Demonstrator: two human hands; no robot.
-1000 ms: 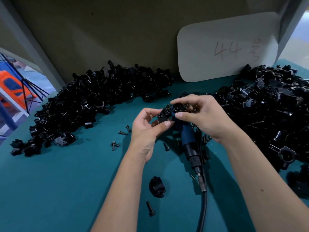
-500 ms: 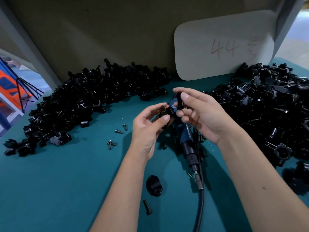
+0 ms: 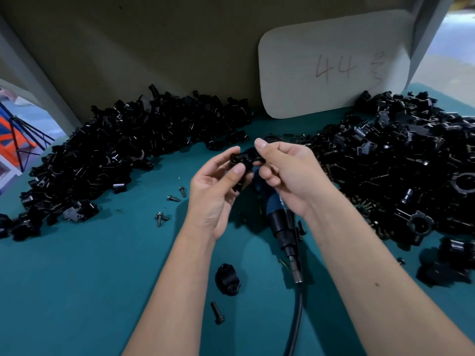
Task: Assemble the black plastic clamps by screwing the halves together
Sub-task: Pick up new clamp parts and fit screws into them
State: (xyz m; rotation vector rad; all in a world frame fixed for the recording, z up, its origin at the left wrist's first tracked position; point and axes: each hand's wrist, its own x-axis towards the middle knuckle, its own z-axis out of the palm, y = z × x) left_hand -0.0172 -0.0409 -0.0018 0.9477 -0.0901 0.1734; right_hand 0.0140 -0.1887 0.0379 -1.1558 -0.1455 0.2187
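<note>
Above the middle of the teal table, my left hand (image 3: 216,194) pinches a black clamp piece (image 3: 243,160) between thumb and fingers. My right hand (image 3: 285,173) holds the same clamp piece from the right, index finger stretched over its top. Whether a screw sits between the right fingers is hidden. A blue and black powered screwdriver (image 3: 279,214) lies on the table under my hands, its cable running toward me. One black clamp half (image 3: 227,278) and a black screw (image 3: 217,309) lie near my left forearm.
A large heap of black clamp parts (image 3: 123,147) fills the left back of the teal table (image 3: 77,291). Another heap (image 3: 401,160) covers the right side. Several loose screws (image 3: 168,206) lie left of my hands. A white card (image 3: 331,62) marked 44 leans on the back wall.
Both hands have come closer together on the clamp piece; the right index finger has moved over its top. The view has shifted slightly.
</note>
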